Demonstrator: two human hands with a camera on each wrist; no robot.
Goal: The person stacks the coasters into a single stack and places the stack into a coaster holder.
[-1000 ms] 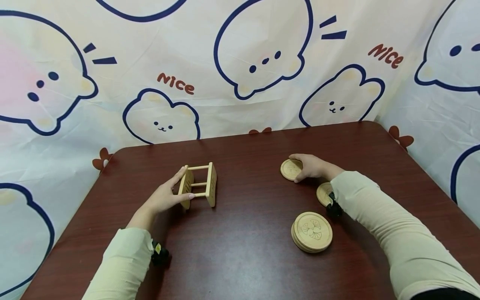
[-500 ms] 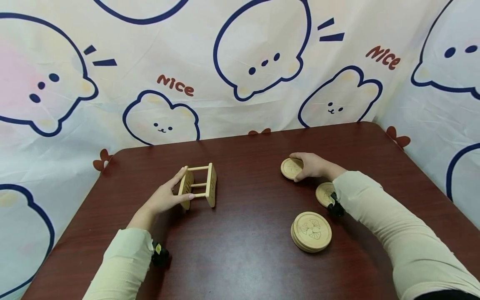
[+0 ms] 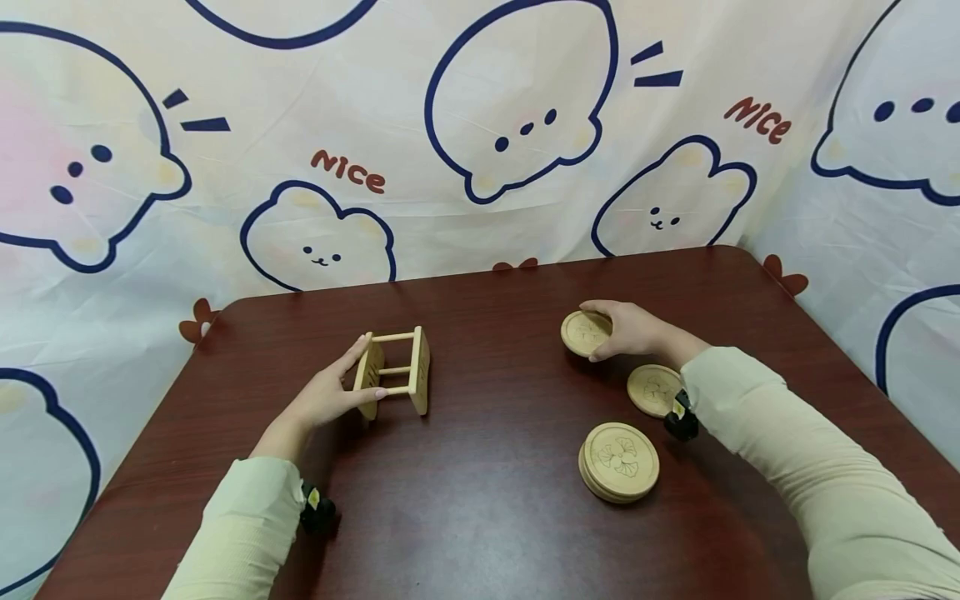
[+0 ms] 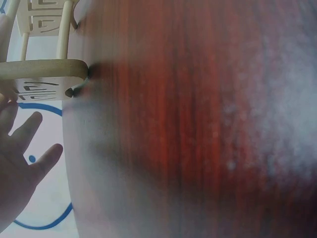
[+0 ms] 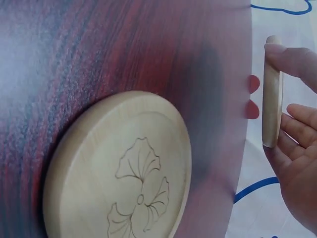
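head: bright, mostly sharp | tabletop [image 3: 480, 517]: pale glare | left wrist: hazy, soft | right wrist: dark, blurred shadow [image 5: 207, 94]

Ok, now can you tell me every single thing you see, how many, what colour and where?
Held wooden coaster: one, tan, pinched in the right hand
Loose wooden coaster: one, tan, on the table between the held one and the stack
Coaster stack: one, tan, nearest the person; too tight to count its coasters
Wooden coaster rack: one, tan, gripped by the left hand
Table: one, reddish brown, under everything
Printed cloth: count unclear, pale with navy and brown prints, behind the table
Wrist devices: two, black, one per wrist
Sleeves: two, pale cream-green, on the arms
Hands: two, at rack and coaster
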